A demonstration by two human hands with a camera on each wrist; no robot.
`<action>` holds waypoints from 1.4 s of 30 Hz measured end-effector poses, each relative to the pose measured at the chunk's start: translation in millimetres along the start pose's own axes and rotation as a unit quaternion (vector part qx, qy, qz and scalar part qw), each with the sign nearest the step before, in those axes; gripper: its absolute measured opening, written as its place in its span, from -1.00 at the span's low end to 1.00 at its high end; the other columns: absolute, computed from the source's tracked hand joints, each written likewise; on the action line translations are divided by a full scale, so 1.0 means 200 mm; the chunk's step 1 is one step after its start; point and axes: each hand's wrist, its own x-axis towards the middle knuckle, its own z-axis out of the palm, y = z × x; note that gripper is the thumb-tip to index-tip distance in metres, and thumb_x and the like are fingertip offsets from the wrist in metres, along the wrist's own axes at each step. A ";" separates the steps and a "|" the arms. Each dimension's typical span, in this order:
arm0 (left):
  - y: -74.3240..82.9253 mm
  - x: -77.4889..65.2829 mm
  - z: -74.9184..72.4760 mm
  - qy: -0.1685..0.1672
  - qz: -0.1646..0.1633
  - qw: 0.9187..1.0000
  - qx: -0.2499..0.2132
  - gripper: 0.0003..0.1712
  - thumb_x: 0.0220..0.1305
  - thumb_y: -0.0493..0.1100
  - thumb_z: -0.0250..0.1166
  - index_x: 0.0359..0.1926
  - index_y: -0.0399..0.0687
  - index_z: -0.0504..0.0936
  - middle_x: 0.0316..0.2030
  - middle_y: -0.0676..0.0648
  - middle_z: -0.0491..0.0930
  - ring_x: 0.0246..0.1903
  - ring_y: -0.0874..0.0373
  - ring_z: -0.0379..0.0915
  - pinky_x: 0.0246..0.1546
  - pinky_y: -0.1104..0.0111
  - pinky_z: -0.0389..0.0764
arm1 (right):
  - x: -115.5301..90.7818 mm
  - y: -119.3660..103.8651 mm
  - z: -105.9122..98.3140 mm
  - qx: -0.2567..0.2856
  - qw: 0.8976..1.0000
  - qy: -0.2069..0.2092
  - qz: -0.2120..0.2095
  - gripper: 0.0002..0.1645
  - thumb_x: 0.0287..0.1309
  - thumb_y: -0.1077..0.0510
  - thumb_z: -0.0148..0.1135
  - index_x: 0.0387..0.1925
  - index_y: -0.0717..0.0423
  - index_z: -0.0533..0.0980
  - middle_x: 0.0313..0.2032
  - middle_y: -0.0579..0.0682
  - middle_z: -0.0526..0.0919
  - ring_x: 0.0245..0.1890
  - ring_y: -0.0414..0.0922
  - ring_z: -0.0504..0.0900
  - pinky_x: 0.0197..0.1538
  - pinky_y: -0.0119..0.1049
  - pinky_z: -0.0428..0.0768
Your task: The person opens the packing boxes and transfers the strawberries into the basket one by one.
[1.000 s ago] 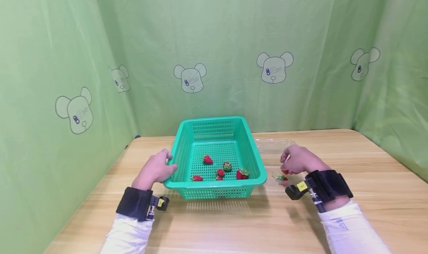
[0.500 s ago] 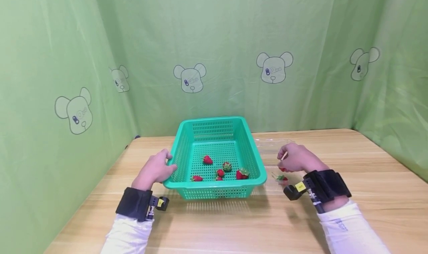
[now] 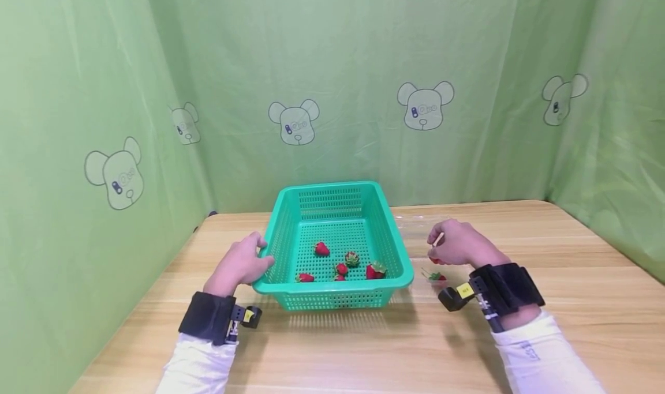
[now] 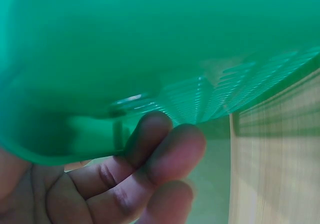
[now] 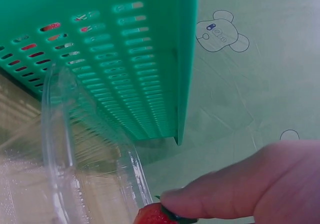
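Observation:
My left hand [image 3: 240, 265] grips the left rim of a green slotted plastic basket [image 3: 332, 287]. In the left wrist view, its curled fingers [image 4: 172, 156] sit beneath the rim; the thumb is out of that view. Several red strawberries [image 3: 322, 249] lie on the basket floor, mostly near the front. To the right of the basket, my right hand [image 3: 459, 244] pinches a strawberry [image 5: 152, 216], with the thumb against its green leaves. Below that hand is a clear plastic container [image 5: 59, 134], where another strawberry [image 3: 437, 277] with a stem lies.
Both the basket and the container stand on a wood-grain table [image 3: 343, 353]. Close behind hangs a green curtain [image 3: 343, 65] printed with bear heads, and it also encloses the sides. The container is close to the basket's right wall.
My right hand has shifted slightly left and away from me with the pinched strawberry. My left hand and the basket stay in place.

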 end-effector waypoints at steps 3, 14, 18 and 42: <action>0.00 0.00 0.00 0.000 0.000 1.000 0.001 -0.53 0.23 -0.20 0.21 0.08 -0.37 0.36 -0.24 -0.30 0.56 -0.53 0.09 0.51 -0.49 0.28 0.57 | 0.00 -0.01 0.00 -0.003 1.000 0.005 -0.007 -0.71 -0.07 0.25 0.28 -0.26 0.33 0.51 -0.54 -0.01 0.67 -0.52 -0.16 0.60 -0.43 -0.25 0.52; 0.00 0.00 0.00 0.002 0.002 1.000 0.003 -0.53 0.23 -0.20 0.21 0.08 -0.38 0.36 -0.24 -0.30 0.56 -0.53 0.09 0.51 -0.47 0.27 0.57 | -0.01 -0.03 -0.01 -0.002 0.999 0.022 -0.028 -0.74 -0.06 0.24 0.29 -0.28 0.30 0.52 -0.55 -0.01 0.70 -0.51 -0.15 0.62 -0.40 -0.22 0.54; 0.00 0.00 0.00 0.003 0.002 1.000 0.007 -0.54 0.22 -0.20 0.22 0.07 -0.37 0.36 -0.24 -0.31 0.56 -0.51 0.08 0.51 -0.46 0.27 0.57 | -0.01 -0.05 -0.02 -0.009 0.999 0.026 -0.027 -0.73 -0.05 0.23 0.30 -0.27 0.29 0.53 -0.46 0.06 0.70 -0.45 -0.09 0.63 -0.37 -0.17 0.57; -0.01 0.00 0.00 0.006 0.001 1.000 0.007 -0.55 0.21 -0.20 0.22 0.05 -0.36 0.38 -0.22 -0.32 0.57 -0.50 0.08 0.52 -0.48 0.28 0.58 | -0.02 -0.11 -0.02 -0.020 0.998 0.038 -0.039 -0.74 0.00 0.21 0.27 -0.25 0.27 0.52 -0.38 0.13 0.70 -0.38 -0.02 0.63 -0.26 -0.02 0.59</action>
